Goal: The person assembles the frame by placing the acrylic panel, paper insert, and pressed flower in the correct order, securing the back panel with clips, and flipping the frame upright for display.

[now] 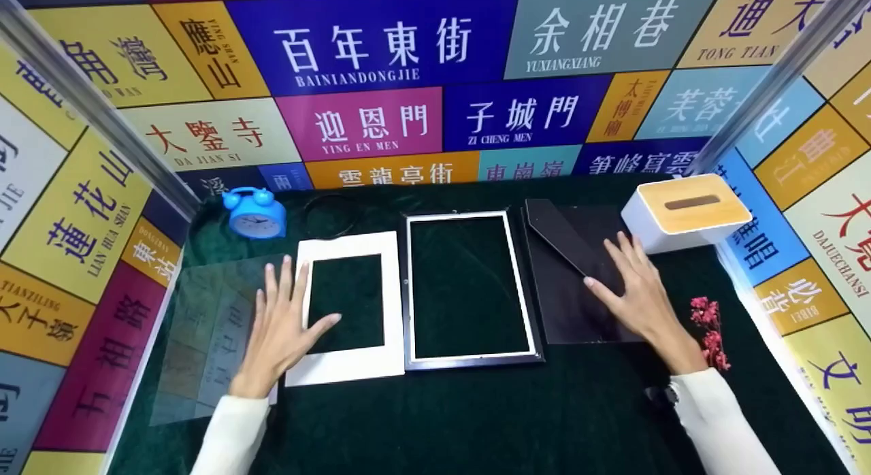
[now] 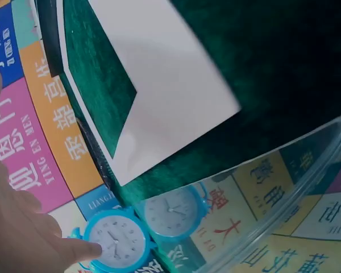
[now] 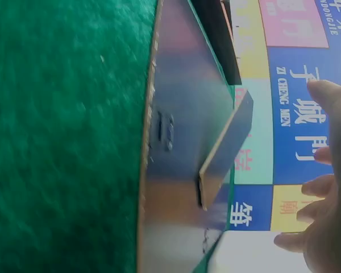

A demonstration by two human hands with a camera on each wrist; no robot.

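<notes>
From my end of the link, left to right on the cloth [image 1: 476, 420] I've got a sheet [image 1: 197, 346], picture mat [image 1: 347, 367], frame [image 1: 476, 359] and board [image 1: 565, 318]. Clock [image 1: 257, 218]'s behind the sheet, tissue box [image 1: 646, 224]'s behind and right of the board, flowers [image 1: 710, 315] in front of the box.

Green cloth [image 1: 476, 420] (velvety-looking) carries a blue clock [image 1: 257, 220] upper left, clear sheet [image 1: 197, 352] lower left, white mat [image 1: 347, 366] and rectangular frame [image 1: 476, 361] centre, black board [image 1: 571, 312], tissue box [image 1: 680, 220] and red flowers [image 1: 706, 314] right.

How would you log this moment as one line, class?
left hand: empty, above clear sheet and white mat | right hand: empty, above black panel | picture frame: between mat and panel
</notes>
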